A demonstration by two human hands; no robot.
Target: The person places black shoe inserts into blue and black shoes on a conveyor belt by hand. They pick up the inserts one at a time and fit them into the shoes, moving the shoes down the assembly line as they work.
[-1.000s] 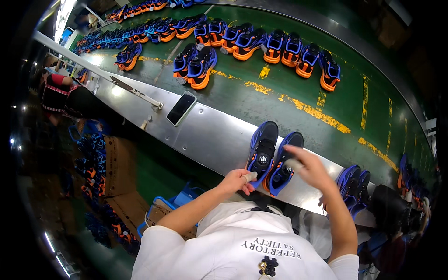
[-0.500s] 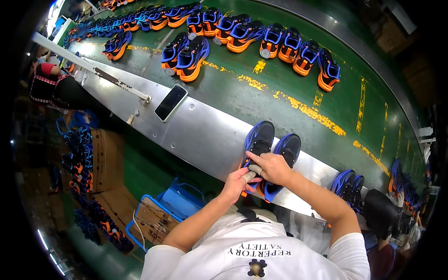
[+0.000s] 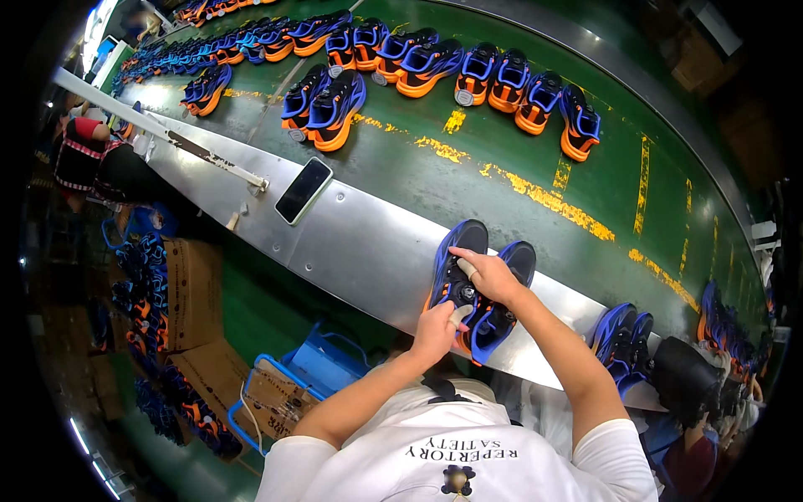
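A pair of blue-and-orange shoes is laid side by side across the near edge of the steel shelf, toes pointing toward the green conveyor belt, so that the uppers face the worker. The left shoe is steadied at its heel by the left hand, fingers closed on it; the right hand is pressed flat over both uppers. A black phone is kept on the shelf's far-left part, well apart. Further shoe pairs are ranged along the belt's far edge.
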